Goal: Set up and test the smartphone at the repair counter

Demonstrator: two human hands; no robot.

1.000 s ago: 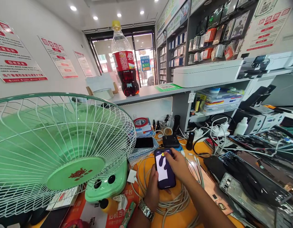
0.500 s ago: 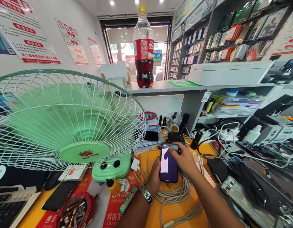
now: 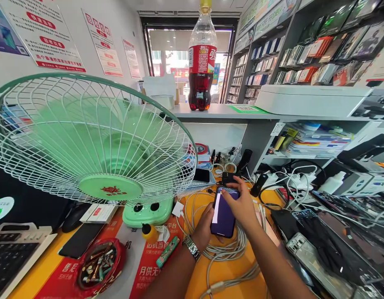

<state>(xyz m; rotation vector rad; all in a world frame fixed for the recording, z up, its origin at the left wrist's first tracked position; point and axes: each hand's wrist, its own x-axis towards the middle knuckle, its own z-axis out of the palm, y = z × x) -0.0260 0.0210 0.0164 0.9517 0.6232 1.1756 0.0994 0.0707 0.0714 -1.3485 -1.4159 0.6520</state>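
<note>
A dark smartphone (image 3: 223,212) is held upright over the desk, its screen showing a purple area with a narrow white strip on the left. My left hand (image 3: 205,224) grips it from the left edge and below, with a metal watch (image 3: 192,248) on that wrist. At the phone's upper right is my right hand (image 3: 242,203), its thumb over the top of the screen and its fingers spread past the edge. Whether the thumb presses the glass I cannot tell. Coiled grey cable (image 3: 227,251) lies underneath.
A large green fan (image 3: 111,187) fills the left side. A cola bottle (image 3: 202,62) stands on the ledge. A red bowl of cigarette butts (image 3: 100,265), a yellow bottle (image 3: 150,233) and a keyboard (image 3: 17,257) are at front left. Phone parts (image 3: 310,257) crowd the right.
The white area on the screen has shrunk to a narrow strip. My right hand's fingers have lifted and spread away from the phone's edge. The whole view has shifted slightly.
</note>
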